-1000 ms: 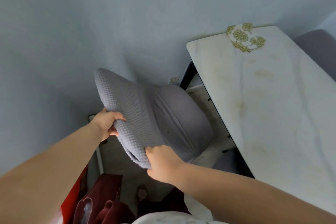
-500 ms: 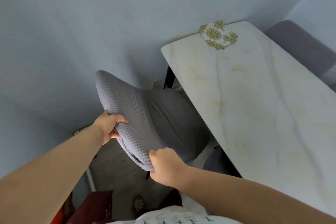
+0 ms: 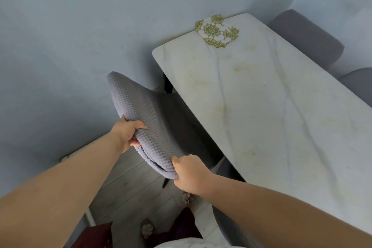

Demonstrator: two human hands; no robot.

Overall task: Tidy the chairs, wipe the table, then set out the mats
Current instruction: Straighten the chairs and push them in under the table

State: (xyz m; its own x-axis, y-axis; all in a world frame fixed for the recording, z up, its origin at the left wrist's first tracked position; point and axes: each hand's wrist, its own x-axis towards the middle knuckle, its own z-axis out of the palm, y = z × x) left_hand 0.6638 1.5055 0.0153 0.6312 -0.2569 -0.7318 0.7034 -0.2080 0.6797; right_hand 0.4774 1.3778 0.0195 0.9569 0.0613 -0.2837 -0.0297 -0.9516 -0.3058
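Note:
A grey fabric-covered chair point(image 3: 153, 119) stands at the left long side of the white marble table point(image 3: 271, 119), its seat partly under the tabletop. My left hand point(image 3: 128, 133) grips the left part of the chair's quilted back edge. My right hand point(image 3: 190, 173) grips the same edge nearer to me. A stack of gold-and-white lace mats point(image 3: 217, 30) lies at the table's far end, by the wall. Yellowish stains mark the tabletop.
The blue-grey wall point(image 3: 80, 36) is close behind the chair on the left. Two more grey chairs point(image 3: 306, 36) point(image 3: 360, 82) stand along the table's right side. A further grey chair point(image 3: 227, 169) sits partly under the table near me. Grey plank floor lies below.
The chair has slid towards the table, its seat now further under the tabletop. Both hands keep the same hold on its back. The view has shifted slightly.

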